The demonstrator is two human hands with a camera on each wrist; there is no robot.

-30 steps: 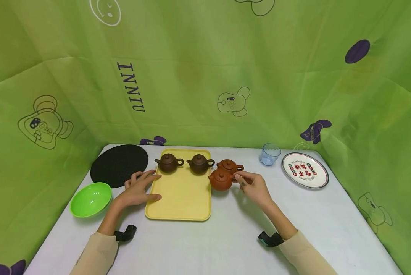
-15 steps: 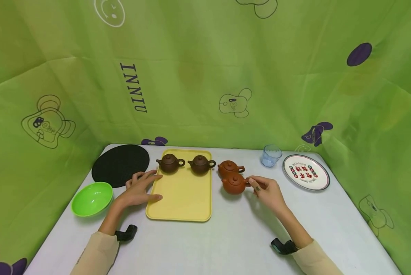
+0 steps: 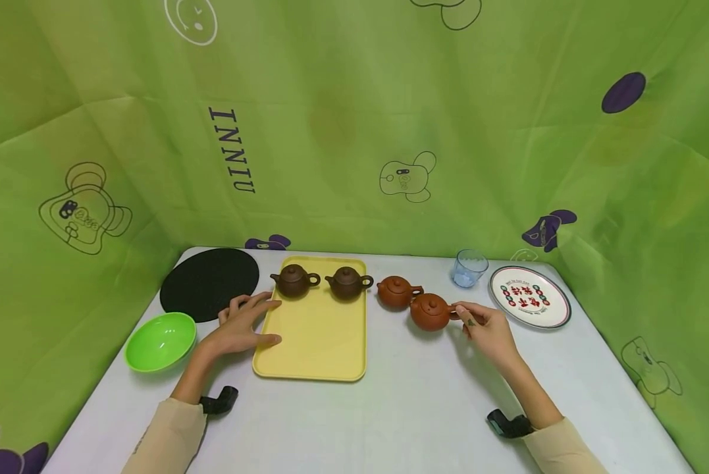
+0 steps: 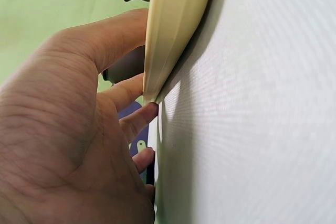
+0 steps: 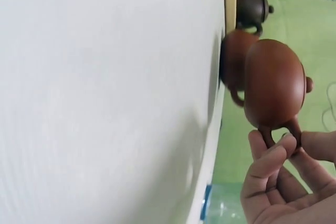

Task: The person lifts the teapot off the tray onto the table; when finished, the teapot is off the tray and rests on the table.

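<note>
My right hand pinches the handle of a reddish-brown teapot, its spout pointing left. In the right wrist view this teapot hangs above the table, upright. Another reddish-brown teapot stands just behind and left of it, right of the yellow tray. Two dark brown teapots, a left one and a right one, sit along the tray's far end. My left hand rests at the tray's left edge, fingers spread, thumb and fingertips on the rim.
A black round mat lies at the back left, with a green bowl in front of it. A blue clear glass and a white patterned plate stand at the back right. Green printed cloth walls the table.
My right hand has carried the reddish-brown teapot to the right, away from the tray and out from in front of the other reddish-brown one. My left hand stays at the tray's edge.
</note>
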